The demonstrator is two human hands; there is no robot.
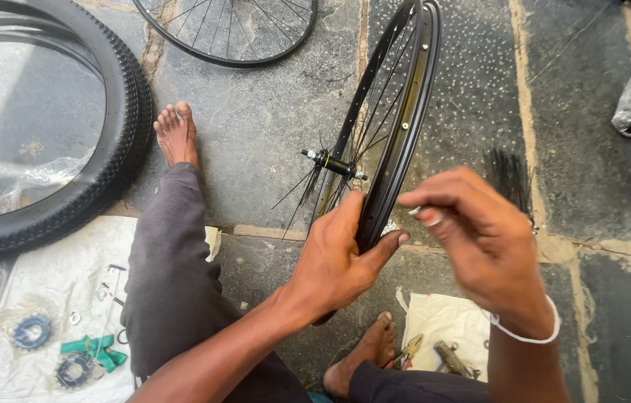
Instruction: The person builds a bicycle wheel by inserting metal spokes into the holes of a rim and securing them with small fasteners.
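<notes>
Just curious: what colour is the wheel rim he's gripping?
Black, shown by the head view: the wheel rim in the left hand.

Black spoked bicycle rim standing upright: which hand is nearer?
Left. The left hand grips the black spoked bicycle rim at its lower edge; the right hand hovers just right of it, pinching something small, apparently not touching the rim.

Soft, even daylight fills the scene, with only faint shadows on the stone floor. Focus is sharp throughout. The wide lens bends the edges, and pale glare shows far left.
</notes>
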